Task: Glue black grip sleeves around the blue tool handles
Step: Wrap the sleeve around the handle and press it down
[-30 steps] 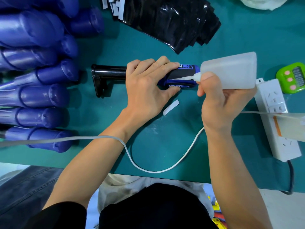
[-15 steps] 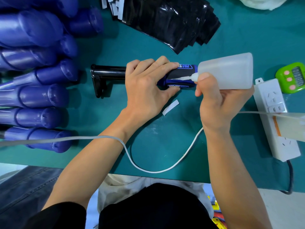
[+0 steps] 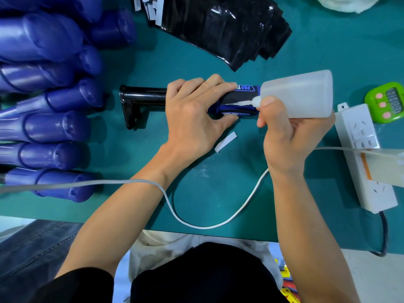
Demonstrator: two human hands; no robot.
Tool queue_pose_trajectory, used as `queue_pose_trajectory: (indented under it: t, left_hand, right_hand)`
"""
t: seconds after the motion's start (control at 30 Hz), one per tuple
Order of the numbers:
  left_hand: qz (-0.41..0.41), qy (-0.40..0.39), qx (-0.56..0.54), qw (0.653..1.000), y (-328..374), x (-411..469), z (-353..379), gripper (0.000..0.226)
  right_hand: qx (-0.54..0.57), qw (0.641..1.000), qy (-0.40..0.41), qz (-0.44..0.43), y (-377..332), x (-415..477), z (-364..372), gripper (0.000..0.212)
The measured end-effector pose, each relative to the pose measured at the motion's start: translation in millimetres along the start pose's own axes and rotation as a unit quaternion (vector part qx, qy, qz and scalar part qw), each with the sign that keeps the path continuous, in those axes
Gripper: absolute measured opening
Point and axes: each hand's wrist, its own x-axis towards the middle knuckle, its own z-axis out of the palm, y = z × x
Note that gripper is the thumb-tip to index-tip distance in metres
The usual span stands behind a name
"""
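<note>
A blue tool handle (image 3: 236,110) with a black grip sleeve (image 3: 237,97) wrapped on it lies on a black stand (image 3: 140,101) at the table's middle. My left hand (image 3: 194,117) grips the handle, fingers curled over its top and thumb under it. My right hand (image 3: 286,130) holds a translucent glue bottle (image 3: 301,92), its white nozzle touching the sleeve near my left fingertips. A pile of black grip sleeves (image 3: 220,27) lies at the back. Several bare blue handles (image 3: 50,127) are stacked at the left.
A white paper strip (image 3: 226,142) lies just in front of the handle. A white cable (image 3: 218,224) loops across the green table (image 3: 218,184). At the right lie a white power strip (image 3: 367,162) and a green timer (image 3: 389,103).
My right hand and the glue bottle have shifted slightly left, so the nozzle has moved along the sleeve toward my left hand. The left hand has kept its grip.
</note>
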Motion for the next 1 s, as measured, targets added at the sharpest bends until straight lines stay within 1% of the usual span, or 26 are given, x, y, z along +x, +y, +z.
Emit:
queue_pose_trajectory:
  t: [0.17,0.3,0.53,0.67,0.8,1.0]
  left_hand:
    - [0.002,0.004,-0.001,1.000,0.4,-0.5,0.3,0.044]
    - [0.003,0.004,-0.002,1.000,-0.4,-0.6,1.1,0.044]
    - [0.002,0.005,-0.002,1.000,-1.3,-0.8,2.6,0.044]
    - [0.002,0.006,-0.004,1.000,-1.9,-0.3,2.7,0.045]
    - [0.001,0.005,-0.004,1.000,-1.6,0.2,1.1,0.045]
    - [-0.001,0.000,-0.005,1.000,-0.8,-0.6,0.5,0.044]
  right_hand:
    - [-0.009,1.000,0.003,-0.001,1.8,0.5,-1.3,0.014]
    - [0.002,1.000,0.003,0.002,1.8,0.1,-1.6,0.011]
    - [-0.019,1.000,-0.001,-0.015,1.2,0.6,-2.7,0.014]
    - [-0.012,1.000,0.007,-0.001,2.2,0.6,-2.7,0.016]
    - [-0.010,1.000,0.003,-0.003,0.5,1.5,-2.7,0.010]
    - [-0.020,1.000,0.005,-0.006,1.5,1.5,-4.4,0.012]
